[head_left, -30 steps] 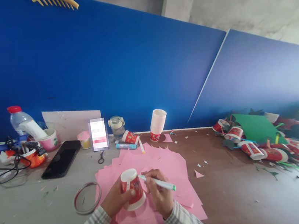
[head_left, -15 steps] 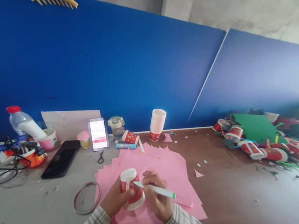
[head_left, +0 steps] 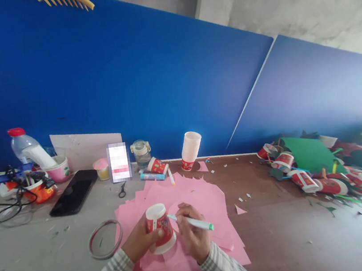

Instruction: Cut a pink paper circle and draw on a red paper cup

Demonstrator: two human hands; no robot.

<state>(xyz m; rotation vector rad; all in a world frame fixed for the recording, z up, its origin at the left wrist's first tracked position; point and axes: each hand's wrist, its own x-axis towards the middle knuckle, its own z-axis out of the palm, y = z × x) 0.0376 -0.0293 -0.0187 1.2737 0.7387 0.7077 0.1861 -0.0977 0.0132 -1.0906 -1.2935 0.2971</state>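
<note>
Cup: red-and-white paper cup (head_left: 161, 229), upside down, white base up, tilted slightly; stands on pink paper (head_left: 206, 199).
Marker: white barrel, green end (head_left: 193, 222); long axis runs from cup out to the right, tip at cup's side.
Left hand (head_left: 138, 242): curled around cup, thumb across its front.
Right hand (head_left: 191, 235): fingers pinched closed on marker, just right of cup.

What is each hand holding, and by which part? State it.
Left hand holds the upturned red-and-white paper cup by its side wall; right hand pinches the white green-ended marker pen near its writing tip.
</note>
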